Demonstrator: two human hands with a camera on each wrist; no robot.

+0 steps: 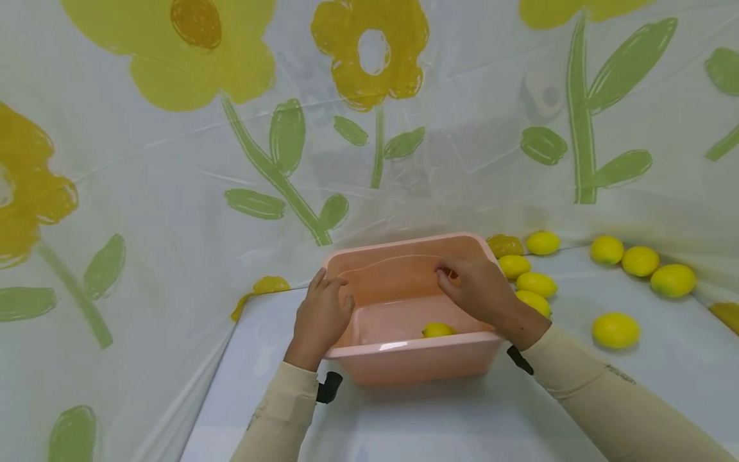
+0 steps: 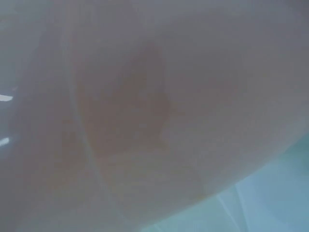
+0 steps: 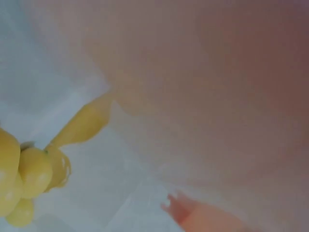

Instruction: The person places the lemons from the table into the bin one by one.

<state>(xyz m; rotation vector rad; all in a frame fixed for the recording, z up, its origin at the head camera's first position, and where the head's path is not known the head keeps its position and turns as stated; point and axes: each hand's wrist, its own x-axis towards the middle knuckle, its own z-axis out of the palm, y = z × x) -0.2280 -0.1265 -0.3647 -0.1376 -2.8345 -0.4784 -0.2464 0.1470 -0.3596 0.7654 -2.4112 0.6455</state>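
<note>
A pink basin [image 1: 416, 372] stands on the white tabletop with one lemon [image 1: 438, 330] inside, near its front wall. My left hand [image 1: 323, 314] is at the basin's left rim, thumb spread from the other fingers. Over the basin's right side is my right hand [image 1: 479, 285], its thumb and forefinger tips close together and bent. A thin pale line runs from one hand towards the other; whether it is a string or a mark on the back wall, I cannot tell. In the left wrist view a blurred pinkish surface [image 2: 231, 106] fills most of the picture.
Right of the basin lie several lemons [image 1: 537, 284], with more along the back edge and a lone lemon [image 1: 616, 330] nearer the front. A white flowered cloth [image 1: 462, 173] hangs behind the table. The right wrist view is mostly blurred.
</note>
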